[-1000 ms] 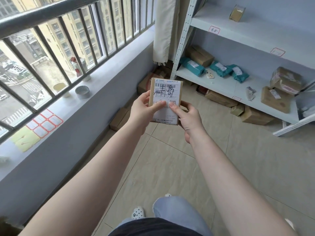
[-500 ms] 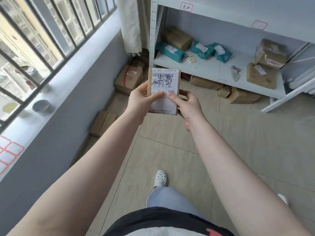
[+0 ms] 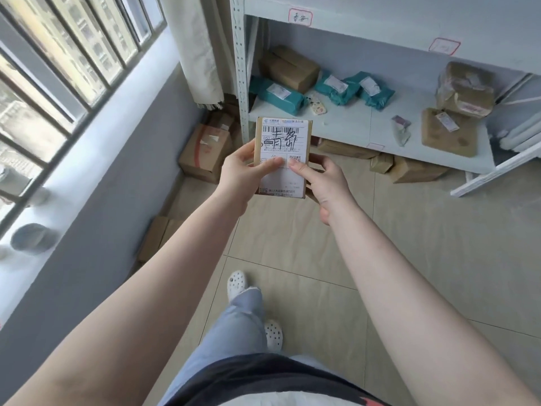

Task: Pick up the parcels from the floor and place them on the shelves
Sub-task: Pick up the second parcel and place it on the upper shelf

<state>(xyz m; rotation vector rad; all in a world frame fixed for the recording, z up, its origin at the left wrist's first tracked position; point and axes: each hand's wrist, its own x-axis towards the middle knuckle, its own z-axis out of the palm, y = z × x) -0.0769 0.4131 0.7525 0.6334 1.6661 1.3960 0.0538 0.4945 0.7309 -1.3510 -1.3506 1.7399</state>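
Observation:
A small brown parcel [image 3: 282, 136] with a white shipping label and black handwriting is held upright in front of me, above the floor. My left hand [image 3: 244, 171] grips its left edge, thumb on the label. My right hand [image 3: 325, 180] holds its right edge, thumb on the label too. Behind it stands a white metal shelf unit [image 3: 351, 120]; its low shelf carries teal bag parcels [image 3: 278, 93], a brown box [image 3: 289, 68] and wrapped brown parcels [image 3: 465, 89]. More brown boxes [image 3: 415, 169] lie on the floor under the shelf.
A cardboard box [image 3: 205, 150] sits on the floor left of the shelf post, and flat cardboard [image 3: 156, 235] leans by the wall. A barred window and sill [image 3: 58, 177] run along the left. My legs and white clogs [image 3: 237, 284] are on the tiled floor.
I have stepped closer to the shelf and the view has tilted down. Both hands still hold the parcel in the same grip.

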